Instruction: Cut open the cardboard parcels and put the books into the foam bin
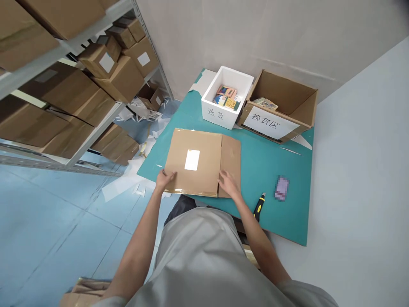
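A flat-looking cardboard box (204, 170) lies on the green table in front of me, a white label (192, 160) on its top face. Along its right side a cardboard flap (231, 160) is folded outward. My left hand (165, 180) grips the near left corner, thumb on top and the other fingers partly hidden. At the seam between top face and flap, my right hand (228, 183) has its bent fingers holding the edge. A black and yellow utility knife (259, 206) rests to the right of my right hand.
Behind the box stand a white foam box (220, 113) with small packs inside and an open carton (287, 111). A blurred purple item (281, 188) lies at right on the table (294, 221). Shelves (96, 138) of cartons and scattered paper (123, 181) are at left.
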A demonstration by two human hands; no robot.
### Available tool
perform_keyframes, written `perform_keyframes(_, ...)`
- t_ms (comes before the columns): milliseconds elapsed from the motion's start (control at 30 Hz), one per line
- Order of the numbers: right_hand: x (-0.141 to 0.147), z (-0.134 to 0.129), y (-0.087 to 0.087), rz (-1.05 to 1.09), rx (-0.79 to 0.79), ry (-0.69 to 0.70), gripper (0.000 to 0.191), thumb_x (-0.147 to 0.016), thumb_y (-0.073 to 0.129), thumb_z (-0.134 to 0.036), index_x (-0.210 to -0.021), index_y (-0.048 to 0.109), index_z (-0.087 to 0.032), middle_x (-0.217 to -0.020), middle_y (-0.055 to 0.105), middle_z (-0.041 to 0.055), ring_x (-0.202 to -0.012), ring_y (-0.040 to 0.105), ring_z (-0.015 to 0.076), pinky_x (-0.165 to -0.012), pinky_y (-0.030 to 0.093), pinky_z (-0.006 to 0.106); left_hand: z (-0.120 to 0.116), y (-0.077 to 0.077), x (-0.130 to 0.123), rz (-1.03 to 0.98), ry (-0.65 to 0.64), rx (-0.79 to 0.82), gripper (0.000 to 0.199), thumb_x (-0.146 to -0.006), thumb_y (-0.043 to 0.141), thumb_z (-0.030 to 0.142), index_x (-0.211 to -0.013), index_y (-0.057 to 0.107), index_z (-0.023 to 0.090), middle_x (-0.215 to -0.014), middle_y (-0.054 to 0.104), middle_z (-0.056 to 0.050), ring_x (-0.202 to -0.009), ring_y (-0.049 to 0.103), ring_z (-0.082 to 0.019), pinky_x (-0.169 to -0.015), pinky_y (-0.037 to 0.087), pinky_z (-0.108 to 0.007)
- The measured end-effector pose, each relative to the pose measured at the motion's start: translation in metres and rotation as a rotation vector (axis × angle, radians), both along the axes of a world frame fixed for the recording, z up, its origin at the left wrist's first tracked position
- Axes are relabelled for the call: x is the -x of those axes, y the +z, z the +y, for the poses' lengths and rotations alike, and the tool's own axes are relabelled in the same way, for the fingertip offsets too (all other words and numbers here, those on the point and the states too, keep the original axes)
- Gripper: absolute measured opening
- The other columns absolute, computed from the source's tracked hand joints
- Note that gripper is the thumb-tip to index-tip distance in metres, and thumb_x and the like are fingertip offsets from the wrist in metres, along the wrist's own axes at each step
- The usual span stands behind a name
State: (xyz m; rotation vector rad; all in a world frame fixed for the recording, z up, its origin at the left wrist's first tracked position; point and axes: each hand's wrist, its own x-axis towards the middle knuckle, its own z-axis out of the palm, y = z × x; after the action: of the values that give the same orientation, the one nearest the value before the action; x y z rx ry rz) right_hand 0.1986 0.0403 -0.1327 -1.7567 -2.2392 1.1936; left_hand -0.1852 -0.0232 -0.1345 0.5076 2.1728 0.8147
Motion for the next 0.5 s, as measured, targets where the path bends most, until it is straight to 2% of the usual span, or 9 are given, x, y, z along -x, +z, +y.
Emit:
perform_keyframes(100, 0.033, -0.013, -0.014, -0.196, 0.122, 0.075, 0.062, -0.097, 0.061, -0.023, -0.159, 0.056, -0.017, -0.175, 0.034, 0.0174, -0.158, 0.034, 0.036, -0.126, 0.033, 0.049, -0.007, -0.017, 0.017, -0.028, -0.006, 0.09, 0.077, -0.065, 0.093, 0.037, -0.13, 0.059, 0.01, -0.131, 0.073, -0.029, -0.136, 0.065, -0.041, -0.109, 0.053, -0.05)
perform_keyframes(267, 0.065, -0.021, -0.021, -0.244, 0.167, -0.056, 0.052, -0.095, 0.062, -0.021, -0.146, 0.066, -0.01, -0.174, 0.034, 0.0212, -0.156, 0.037, 0.0372, -0.125, 0.033, 0.045, -0.006, -0.035, 0.043, -0.102, -0.099, 0.15, 0.069, -0.065, 0.09, 0.039, -0.123, 0.062, 0.012, -0.124, 0.076, -0.027, -0.133, 0.067, -0.043, -0.107, 0.054, -0.05)
perform_keyframes(400, 0.078, -0.033, -0.007, -0.213, 0.152, -0.243, 0.054, -0.098, 0.061, -0.029, -0.148, 0.065, -0.01, -0.172, 0.04, 0.0202, -0.157, 0.038, 0.0348, -0.127, 0.033, 0.043, 0.004, -0.03, 0.069, -0.208, -0.224, 0.15, 0.058, -0.066, 0.089, 0.049, -0.109, 0.069, 0.017, -0.107, 0.08, -0.02, -0.123, 0.072, -0.043, -0.098, 0.059, -0.05)
perform_keyframes(500, 0.086, -0.063, 0.01, -0.22, 0.092, -0.447, 0.057, -0.102, 0.054, -0.036, -0.153, 0.059, -0.011, -0.169, 0.044, 0.0214, -0.161, 0.033, 0.0369, -0.13, 0.029, 0.05, 0.007, -0.016, 0.085, -0.379, -0.368, 0.1, 0.05, -0.071, 0.087, 0.056, -0.102, 0.074, 0.019, -0.108, 0.082, -0.015, -0.112, 0.077, -0.036, -0.09, 0.063, -0.043)
